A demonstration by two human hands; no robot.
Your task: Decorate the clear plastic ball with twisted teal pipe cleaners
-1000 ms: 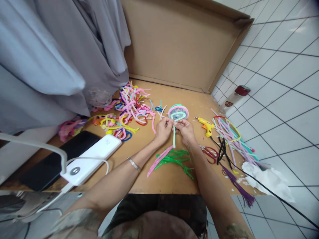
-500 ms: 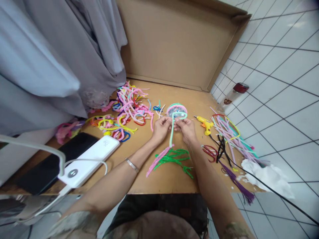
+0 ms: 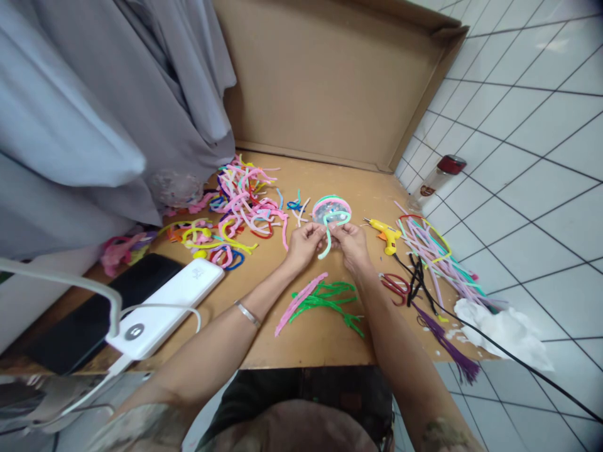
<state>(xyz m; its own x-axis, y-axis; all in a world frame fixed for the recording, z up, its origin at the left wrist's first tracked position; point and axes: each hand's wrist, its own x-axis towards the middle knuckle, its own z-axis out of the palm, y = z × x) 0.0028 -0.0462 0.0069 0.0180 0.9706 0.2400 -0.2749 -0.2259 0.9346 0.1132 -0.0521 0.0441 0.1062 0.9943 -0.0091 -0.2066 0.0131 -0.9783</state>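
Observation:
In the head view, a mint-green pipe cleaner is bent into a loop at its upper end, and its short tail hangs down between my hands. Just behind it is a round, clear piece with pink and green around its far rim. My left hand pinches at the pipe cleaner from the left, fingertips closed. From the right, my right hand closes its thumb and fingers on the same pipe cleaner by the loop. The fingertips partly cover where the strand meets the clear piece.
Pink and green pipe cleaners lie nearer me. A colourful heap of pipe cleaners sits to the left, beside a white power bank. Rightward are a yellow glue gun, red-handled scissors, and a black cord.
The mint-green tail, earlier reaching down to the pink pipe cleaner, now hangs much shorter and curves left. Both hands stay in nearly the same place. The view has shifted slightly.

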